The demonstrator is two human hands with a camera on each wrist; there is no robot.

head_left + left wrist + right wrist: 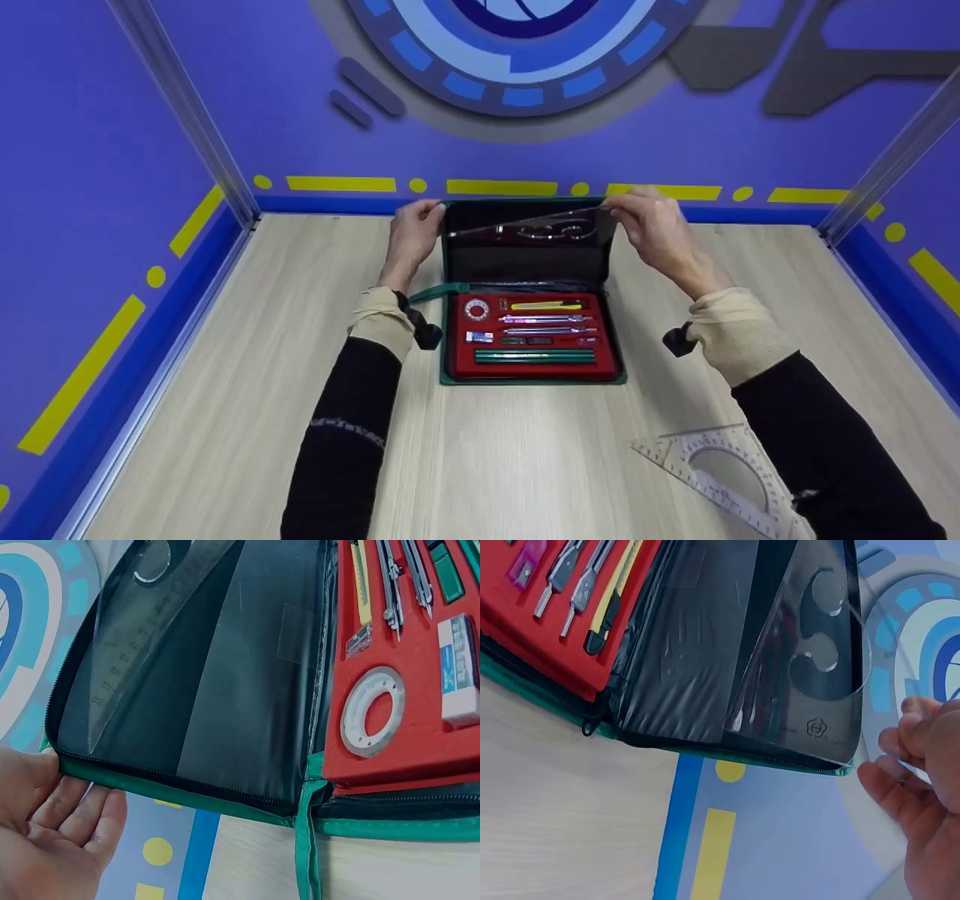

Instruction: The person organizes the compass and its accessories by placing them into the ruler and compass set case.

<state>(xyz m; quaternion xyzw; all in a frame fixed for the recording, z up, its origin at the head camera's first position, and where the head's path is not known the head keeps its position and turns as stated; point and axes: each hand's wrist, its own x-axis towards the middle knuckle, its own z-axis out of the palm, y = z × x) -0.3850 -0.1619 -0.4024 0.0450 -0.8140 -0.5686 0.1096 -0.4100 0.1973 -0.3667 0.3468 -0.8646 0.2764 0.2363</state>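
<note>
A green zippered case [532, 382] lies unfolded on the table, its dark lid [525, 264] standing up at the back. My left hand [411, 240] pinches the lid's upper left corner, thumb in front and fingers behind. Between the fingertips of my right hand [656, 232], at the upper right, is a clear set square [780, 701] with curved cut-outs. It lies slanted against the inside of the lid, partly behind the clear pocket [251, 675]. A red tray [532, 372] in the case holds a white ring [477, 310], an eraser [479, 337], compasses [546, 319], a yellow cutter [545, 306] and green pencils [535, 357].
Another clear set square [679, 457], with a protractor cut-out, lies on the table at the front right, partly under my right forearm. A green strap [439, 291] extends from the case's left side. Blue panels [525, 161] stand behind and at both sides.
</note>
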